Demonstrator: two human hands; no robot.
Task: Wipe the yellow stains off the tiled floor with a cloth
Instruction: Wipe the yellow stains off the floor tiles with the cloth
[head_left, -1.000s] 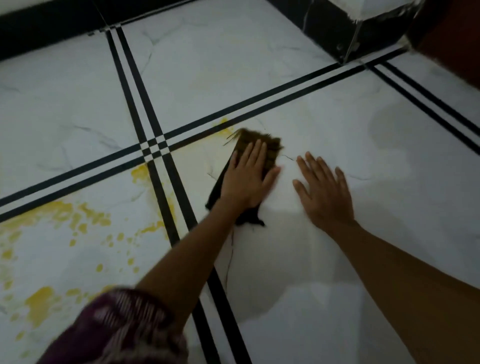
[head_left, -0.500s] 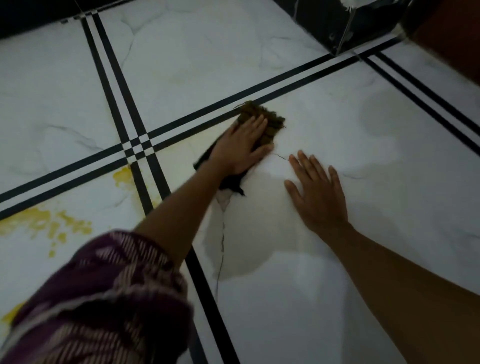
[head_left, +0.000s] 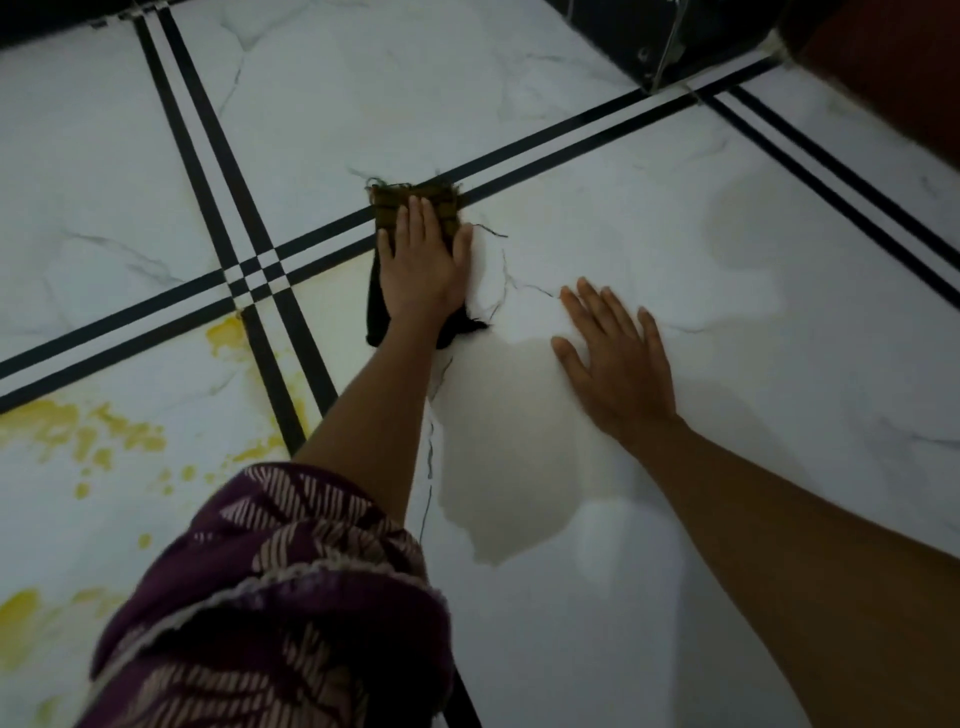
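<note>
White marble-look tiled floor (head_left: 649, 218) fills the view, and it's cut by double black stripes (head_left: 561, 150) that cross at about 10 o'clock from centre. Yellow stains (head_left: 57, 415) are spattered over the tile at 8 to 9 o'clock, with one blot tucked right into the corner of the crossing and more smears low at the left edge. A brighter patch (head_left: 509, 457) with a ragged outline sits on the centre tile, just below the two hands. At 7 o'clock a purple patterned sleeve (head_left: 270, 597) bunches up, and the bare left forearm reaches out of it toward 12. The right forearm comes in from 4 o'clock. The right hand (head_left: 618, 358) lies flat on bare tile, palm down, fingers straight and spread wide, holding nothing. At 10 o'clock from it, near but apart, the left hand (head_left: 423, 260) presses flat on the cloth (head_left: 385, 205), fingers straight and close together, thumb out to the side. The cloth sits at 11 o'clock from centre: its olive-brown far end pokes out past the fingertips and lies across the double stripe, while the darker near end shows either side of the wrist. Loose threads (head_left: 491, 231) trail off its edge onto the tile at 3 o'clock.
</note>
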